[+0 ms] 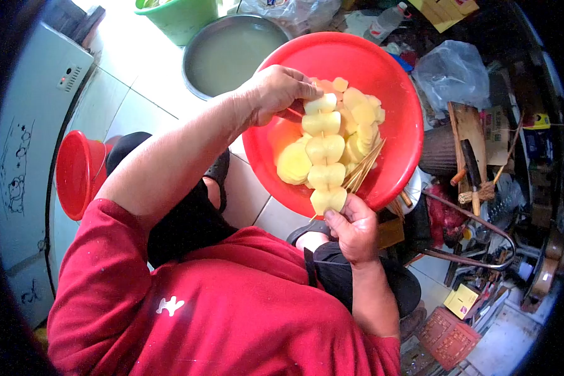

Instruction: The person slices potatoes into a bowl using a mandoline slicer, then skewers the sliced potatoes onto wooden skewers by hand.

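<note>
Fingers (304, 89) of the left hand (271, 94) pinch closed on the far end of the skewered slices (324, 149); the right hand (355, 233) pinches the near end, above the red basin (402, 141). Looks like spacing them out; the next nudge wants a gentle, steady grip.

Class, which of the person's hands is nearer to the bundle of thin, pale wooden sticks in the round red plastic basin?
Right. The right hand is close by, just on the person's side of the sticks; the left hand is farther off, beyond them and to their left.
</note>
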`<state>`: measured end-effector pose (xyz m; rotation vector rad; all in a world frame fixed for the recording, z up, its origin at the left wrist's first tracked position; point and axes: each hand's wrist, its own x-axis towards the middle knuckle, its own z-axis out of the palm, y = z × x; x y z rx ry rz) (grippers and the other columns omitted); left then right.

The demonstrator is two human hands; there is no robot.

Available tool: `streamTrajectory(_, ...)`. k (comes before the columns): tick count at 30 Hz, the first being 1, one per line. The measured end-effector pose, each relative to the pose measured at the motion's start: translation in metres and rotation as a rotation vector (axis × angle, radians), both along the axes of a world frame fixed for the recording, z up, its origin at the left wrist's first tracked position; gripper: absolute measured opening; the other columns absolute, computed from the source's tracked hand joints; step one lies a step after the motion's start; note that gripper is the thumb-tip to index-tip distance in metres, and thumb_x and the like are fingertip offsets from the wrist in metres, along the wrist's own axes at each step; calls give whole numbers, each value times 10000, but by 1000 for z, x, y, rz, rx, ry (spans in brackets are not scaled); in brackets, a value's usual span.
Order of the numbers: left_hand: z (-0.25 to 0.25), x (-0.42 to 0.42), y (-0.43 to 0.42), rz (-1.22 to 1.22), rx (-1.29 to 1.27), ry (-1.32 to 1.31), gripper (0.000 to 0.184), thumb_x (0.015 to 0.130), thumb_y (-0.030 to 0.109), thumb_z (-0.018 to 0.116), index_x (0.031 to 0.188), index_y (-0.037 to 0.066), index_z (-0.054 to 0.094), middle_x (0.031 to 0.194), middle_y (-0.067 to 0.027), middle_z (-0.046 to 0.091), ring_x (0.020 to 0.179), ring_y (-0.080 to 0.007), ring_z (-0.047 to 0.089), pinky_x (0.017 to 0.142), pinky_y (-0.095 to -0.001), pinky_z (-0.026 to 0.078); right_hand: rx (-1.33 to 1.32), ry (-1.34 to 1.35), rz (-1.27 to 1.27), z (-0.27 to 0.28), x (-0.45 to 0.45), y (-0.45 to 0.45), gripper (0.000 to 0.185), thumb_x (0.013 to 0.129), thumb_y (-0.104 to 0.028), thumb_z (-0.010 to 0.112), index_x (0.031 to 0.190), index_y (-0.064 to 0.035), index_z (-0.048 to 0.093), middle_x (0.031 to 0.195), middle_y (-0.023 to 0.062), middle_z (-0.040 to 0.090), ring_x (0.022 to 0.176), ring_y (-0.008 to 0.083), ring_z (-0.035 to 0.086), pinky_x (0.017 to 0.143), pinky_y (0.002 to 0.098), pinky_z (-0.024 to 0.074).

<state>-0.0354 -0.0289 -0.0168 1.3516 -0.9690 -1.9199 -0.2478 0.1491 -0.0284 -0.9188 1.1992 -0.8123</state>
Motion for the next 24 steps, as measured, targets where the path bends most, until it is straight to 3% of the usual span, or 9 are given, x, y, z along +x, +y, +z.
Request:
streamTrajectory(6,0,-13,17,11,-83,84,303,836,139,674,1113,75,569,966,-56,644,827,-186,651,659,-326,565,-15,10,-39,-1,4,-7,218,857,5,577,1073,37,580,963,60,653,860,113,609,783,251,473)
streamTrajectory(12,-9,-16,21,31,-107,4,344,803,14,657,1111,62,513,1001,-75,615,846,-201,641,631,-324,571,-53,-54,-30,-16,1,-1,233,845,17,585,1076,46,577,979,72,656,880,123,617,793,263,480)
streamTrajectory(17,-9,-16,20,46,-100,56,371,796,29,675,1126,33,505,1015,-93,605,843,-224,644,644,-332,574,-40,-125,-53,-8,3,-4,232,844,13,587,1073,48,572,954,69,655,868,131,619,790,270,482)
streamTrajectory(21,-3,-16,15,105,-81,-57,342,845,116,650,1142,52,494,1034,-77,602,795,-198,638,614,-317,552,-5,7,-38,-6,-14,-13,215,861,-16,581,1073,21,578,905,33,657,700,65,570,603,207,450)
streamTrajectory(24,-7,-9,9,26,-109,-163,296,861,175,635,1115,56,542,936,-55,625,741,-178,632,614,-312,532,-5,64,-154,-3,-25,-23,180,859,-33,587,1036,-10,607,835,-8,645,612,22,509,505,174,388)
